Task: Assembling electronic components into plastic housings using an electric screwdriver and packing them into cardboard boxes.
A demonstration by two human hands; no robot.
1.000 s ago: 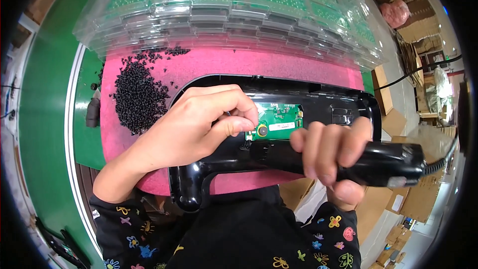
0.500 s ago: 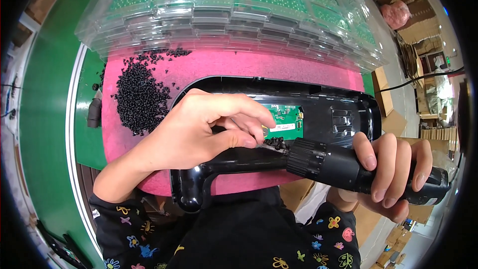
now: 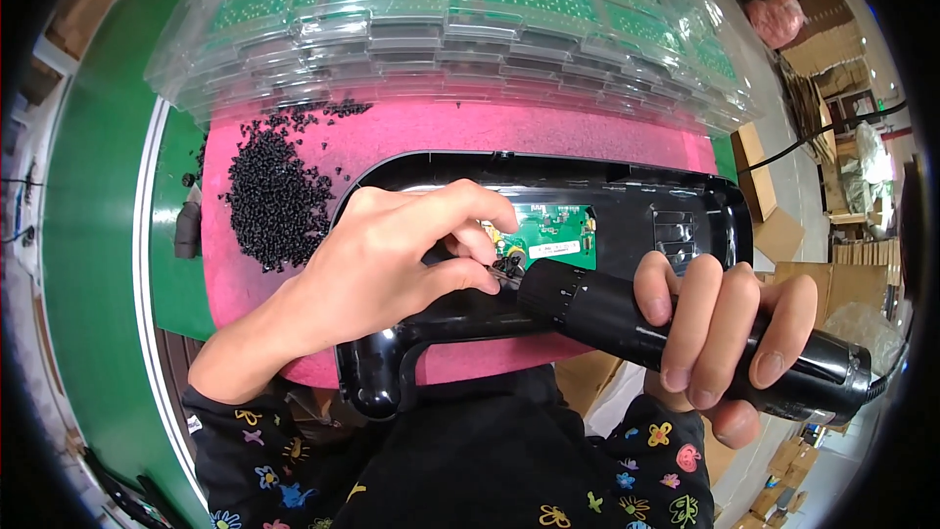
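Note:
A black plastic housing [image 3: 627, 191] lies on a pink foam mat [image 3: 470, 132], with a small green circuit board [image 3: 553, 233] set in its middle. My left hand [image 3: 392, 264] rests on the housing and pinches small black screws at the board's lower left corner. My right hand [image 3: 720, 328] grips a black electric screwdriver [image 3: 627, 318], which lies nearly level and points left. Its bit tip touches the screws between my left fingers.
A heap of small black screws [image 3: 269, 196] sits on the mat's left part. Stacked clear trays of green circuit boards [image 3: 450, 20] stand behind the mat. A green bench top [image 3: 93, 235] lies left. Cardboard boxes [image 3: 774, 225] are at right.
My right hand has drawn back to the right along the screwdriver, and the tool has swung so its tip meets my left fingers at the board's corner. My left hand has stayed on the housing.

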